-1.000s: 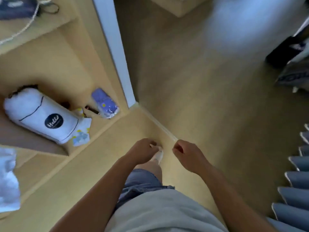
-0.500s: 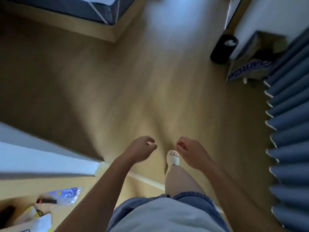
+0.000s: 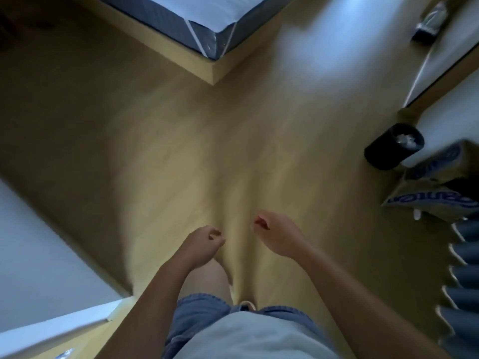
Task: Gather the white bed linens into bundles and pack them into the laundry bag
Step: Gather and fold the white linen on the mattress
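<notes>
Now, hands: left hand (image 3: 204, 244) and right hand (image 3: 278, 235) are hanging loosely curled, holding nothing.
Change: I'm turning from the shelves, facing the floor (image 3: 160, 151).
Linens: white sheet is lying on the bed (image 3: 220, 14) ahead; bag unseen.

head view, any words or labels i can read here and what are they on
Blue print on the cardboard box at right: upside down and cut off, roughly "ante", not readable as a whole word.
A second blue print on the box's upper flap: too blurred to read.
Bottle at top right: label too blurred.
Nothing else carries text.
</notes>
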